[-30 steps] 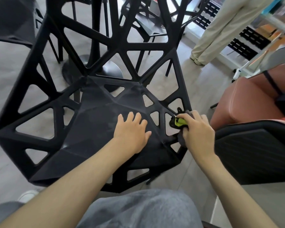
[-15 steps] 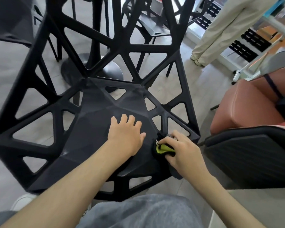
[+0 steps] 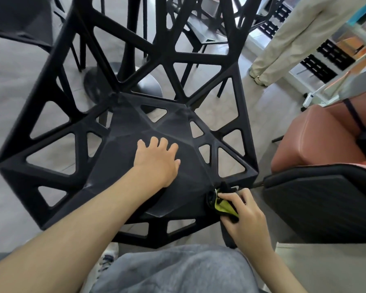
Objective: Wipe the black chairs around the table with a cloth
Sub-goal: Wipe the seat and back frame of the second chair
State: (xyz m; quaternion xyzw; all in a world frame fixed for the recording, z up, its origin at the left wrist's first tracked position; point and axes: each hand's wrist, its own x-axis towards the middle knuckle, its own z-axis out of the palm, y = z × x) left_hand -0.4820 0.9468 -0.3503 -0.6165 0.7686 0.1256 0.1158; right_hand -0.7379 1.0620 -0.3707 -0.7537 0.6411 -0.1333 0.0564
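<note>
A black chair with triangular cut-outs fills the middle of the view, its seat facing me. My left hand rests flat on the seat with fingers spread. My right hand grips a bunched cloth, black with a yellow-green side, and presses it against the seat's front right corner. Part of the cloth hangs below my palm, hidden by the hand.
A table's round black base stands behind the chair, with more black chairs beyond. A person in beige trousers stands at the upper right. A brown padded seat and a dark chair sit close on the right.
My right hand slid the cloth down the seat's right edge toward me, from the side rim to the front right corner. My left hand stayed flat on the seat.
</note>
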